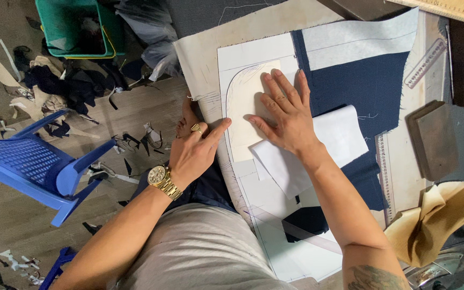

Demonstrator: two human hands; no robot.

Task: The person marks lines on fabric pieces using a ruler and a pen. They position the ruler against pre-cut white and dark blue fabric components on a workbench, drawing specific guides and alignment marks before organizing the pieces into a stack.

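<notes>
Both hands, left and right, press flat, holding nothing, on the paper-covered table above a scrap-strewn floor.

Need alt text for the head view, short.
Looking down at a worktable, a right hand lies flat on a cream pattern piece over white paper and navy fabric, while the left hand, with a gold watch, points a finger at the piece's edge. Fabric scraps and a blue chair are on the floor.

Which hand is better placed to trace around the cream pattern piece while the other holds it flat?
Probably the left hand: it sits at the cream pattern piece's curved edge, index finger on the outline. The right hand lies spread flat on the piece, pinning it down.
</notes>
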